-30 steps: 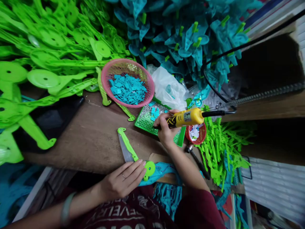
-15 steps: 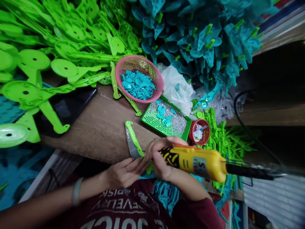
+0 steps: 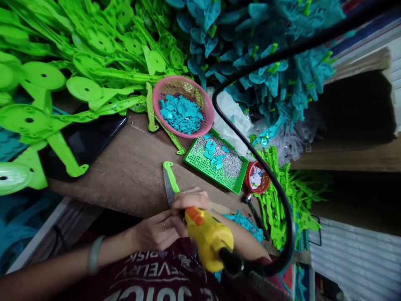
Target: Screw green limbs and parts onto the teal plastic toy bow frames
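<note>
My right hand (image 3: 191, 200) is wrapped around a yellow electric screwdriver (image 3: 209, 242) with an orange lever. The tool's rear end points up toward the camera, and its tip is hidden behind my fingers. My left hand (image 3: 159, 230), with a bracelet at the wrist, is closed just beside it. It grips a lime-green plastic arm (image 3: 171, 177) with a grey, see-through piece along its edge. The far end of that arm sticks out above my hands, over the table; its near end is covered.
A black cord (image 3: 250, 146) loops across the view. On the table (image 3: 134, 167) are a pink basket (image 3: 156, 110) of teal pieces, a green tray (image 3: 200, 170) of small metal bits, a red basket (image 3: 265, 188) and a hammer (image 3: 255, 211). Green parts (image 3: 100, 46) and teal parts (image 3: 241, 50) are heaped behind.
The screwdriver has swung from lying sideways to pointing its rear end toward the camera, and my right hand has turned with it. Its cord now arches across the view, and the hammer shows.
</note>
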`<action>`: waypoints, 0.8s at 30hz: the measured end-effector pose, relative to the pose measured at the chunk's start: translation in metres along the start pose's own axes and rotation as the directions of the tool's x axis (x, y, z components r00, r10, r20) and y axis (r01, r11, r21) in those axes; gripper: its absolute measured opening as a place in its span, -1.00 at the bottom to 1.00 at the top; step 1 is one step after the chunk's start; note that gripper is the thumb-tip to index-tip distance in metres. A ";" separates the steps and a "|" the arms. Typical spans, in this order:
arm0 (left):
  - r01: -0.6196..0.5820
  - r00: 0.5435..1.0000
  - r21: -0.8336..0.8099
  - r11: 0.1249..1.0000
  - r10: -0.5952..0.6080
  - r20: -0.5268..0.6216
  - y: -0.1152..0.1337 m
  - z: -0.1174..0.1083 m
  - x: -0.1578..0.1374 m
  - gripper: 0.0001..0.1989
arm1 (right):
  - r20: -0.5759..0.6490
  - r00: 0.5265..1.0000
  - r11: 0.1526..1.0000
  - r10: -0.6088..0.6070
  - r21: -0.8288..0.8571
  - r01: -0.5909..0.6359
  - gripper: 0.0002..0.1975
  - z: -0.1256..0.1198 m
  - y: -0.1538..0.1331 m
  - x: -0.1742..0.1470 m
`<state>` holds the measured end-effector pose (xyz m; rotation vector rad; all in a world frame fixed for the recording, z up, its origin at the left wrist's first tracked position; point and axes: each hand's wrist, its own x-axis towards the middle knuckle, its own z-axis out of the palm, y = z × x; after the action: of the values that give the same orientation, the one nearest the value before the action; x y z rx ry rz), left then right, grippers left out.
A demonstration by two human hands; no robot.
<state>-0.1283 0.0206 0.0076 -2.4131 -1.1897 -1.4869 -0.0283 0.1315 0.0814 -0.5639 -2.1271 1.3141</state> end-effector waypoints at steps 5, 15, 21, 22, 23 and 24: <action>-0.019 0.998 0.106 0.994 0.013 0.062 -0.002 -0.002 0.002 -0.67 | -0.252 0.968 0.990 -0.002 0.133 0.037 -0.77 -0.045 -0.012 0.031; -0.051 0.992 0.136 0.989 0.035 0.122 -0.005 -0.005 0.004 -0.64 | -0.618 0.778 0.988 0.113 0.153 -0.022 -0.63 -0.067 0.046 0.044; -0.008 0.990 0.096 0.995 -0.005 0.140 -0.003 -0.005 0.001 -0.68 | -0.602 0.793 0.988 0.097 0.155 -0.003 -0.65 -0.066 0.055 0.042; 0.006 0.992 0.089 0.996 -0.017 0.128 -0.002 -0.004 0.001 -0.69 | -0.606 0.788 0.989 0.103 0.149 -0.014 -0.64 -0.066 0.054 0.044; 0.023 0.991 0.082 0.996 -0.033 0.127 -0.001 -0.004 0.001 -0.69 | -0.610 0.786 0.989 0.104 0.143 -0.020 -0.63 -0.066 0.052 0.046; 0.045 0.989 0.074 0.996 -0.055 0.135 0.000 -0.003 0.001 -0.69 | -0.615 0.783 0.990 0.097 0.137 -0.015 -0.62 -0.066 0.046 0.048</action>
<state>-0.1304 0.0198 0.0101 -2.4907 -1.3157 -1.2850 -0.0177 0.2245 0.0757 -0.8741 -1.4782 1.0789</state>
